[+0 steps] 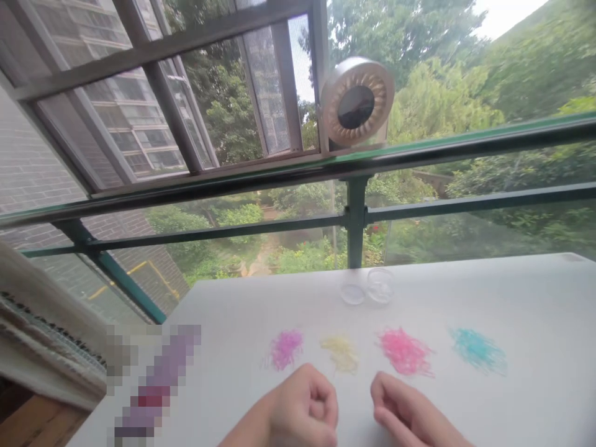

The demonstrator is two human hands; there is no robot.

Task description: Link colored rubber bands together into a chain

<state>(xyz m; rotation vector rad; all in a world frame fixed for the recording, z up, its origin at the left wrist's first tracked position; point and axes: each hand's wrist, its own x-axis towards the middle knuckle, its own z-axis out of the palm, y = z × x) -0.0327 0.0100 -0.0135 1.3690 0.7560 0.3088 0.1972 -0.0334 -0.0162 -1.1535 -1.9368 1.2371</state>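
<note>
My left hand [302, 406] rests low in the middle of the head view, its fingers curled into a fist with nothing showing in them. To its right, across a small gap, my right hand [407, 413] is also closed, fingers bent inward; no object shows in it. Beyond the hands lie separate heaps of thin, stringy pieces that look like small rubber bands: a purple heap [286, 349] and a pale yellow heap [341, 354] nearest my left hand, a pink heap [404, 351] beyond my right, and a teal heap [478, 350] farther right.
Near the far edge of the white table [233, 310] stand a clear round container [380, 287] and a clear round lid or dish [352, 294]. A blurred-out purple item [162, 379] lies at left. Behind are a green railing [356, 217], a round fan-like device [356, 105] and window frames.
</note>
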